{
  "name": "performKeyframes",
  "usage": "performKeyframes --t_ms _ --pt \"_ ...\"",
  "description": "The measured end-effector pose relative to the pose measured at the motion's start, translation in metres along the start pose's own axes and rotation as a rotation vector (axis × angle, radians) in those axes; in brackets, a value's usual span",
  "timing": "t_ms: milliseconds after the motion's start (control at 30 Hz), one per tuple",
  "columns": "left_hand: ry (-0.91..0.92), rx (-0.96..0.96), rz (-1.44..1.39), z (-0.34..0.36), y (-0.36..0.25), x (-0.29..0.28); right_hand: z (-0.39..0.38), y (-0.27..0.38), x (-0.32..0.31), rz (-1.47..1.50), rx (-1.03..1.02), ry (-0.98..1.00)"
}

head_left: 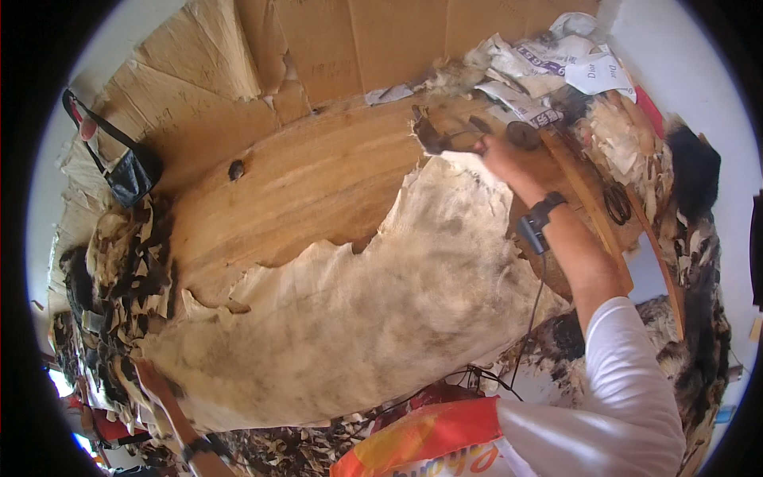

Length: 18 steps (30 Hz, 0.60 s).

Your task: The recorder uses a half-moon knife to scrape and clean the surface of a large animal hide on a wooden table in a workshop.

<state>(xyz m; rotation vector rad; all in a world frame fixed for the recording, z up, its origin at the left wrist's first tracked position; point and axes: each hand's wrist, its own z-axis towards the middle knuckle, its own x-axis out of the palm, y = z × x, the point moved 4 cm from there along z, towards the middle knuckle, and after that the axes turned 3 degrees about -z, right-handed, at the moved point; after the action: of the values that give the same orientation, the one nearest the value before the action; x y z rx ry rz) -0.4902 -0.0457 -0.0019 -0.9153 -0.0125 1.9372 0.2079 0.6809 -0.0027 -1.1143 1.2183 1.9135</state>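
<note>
A large pale animal hide (342, 334), skin side up with darker blotches and a ragged far edge, lies stretched across a wooden table. At its upper right end my right hand (497, 159) is closed on the hide's edge, beside a dark, furry flap (429, 135). My left hand (156, 385) is at the hide's lower left corner, its fingers closed around the edge there, partly hidden. A black strapped device (540, 224) with a cable sits on my right wrist, and a dark band (196, 448) is on my left.
Heaps of fur scraps (119, 278) lie at the left, with more along the right side and below. A black bag (131, 171) hangs at the far left. Wooden strips (584, 195), a dark round object (522, 135) and black-handled scissors (617, 203) rest at the right. Cardboard (318, 56) lines the back.
</note>
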Motion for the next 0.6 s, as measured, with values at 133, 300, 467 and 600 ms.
performKeyframes --t_ms 133,300,467,600 --pt "-0.07 0.121 -0.227 0.133 -0.096 0.069 0.039 -0.072 -0.055 0.166 0.069 -0.167" --pt "0.18 0.033 1.028 0.122 -0.203 0.174 0.035 -0.101 -0.123 0.242 0.178 -0.145" --pt "0.786 -0.152 0.516 -0.012 -0.2 0.197 -0.058 -0.05 -0.067 -0.208 -0.101 -0.092" --pt "0.903 -0.095 0.247 -0.068 -0.258 0.161 -0.076 -0.035 -0.044 0.008 -0.113 0.045"
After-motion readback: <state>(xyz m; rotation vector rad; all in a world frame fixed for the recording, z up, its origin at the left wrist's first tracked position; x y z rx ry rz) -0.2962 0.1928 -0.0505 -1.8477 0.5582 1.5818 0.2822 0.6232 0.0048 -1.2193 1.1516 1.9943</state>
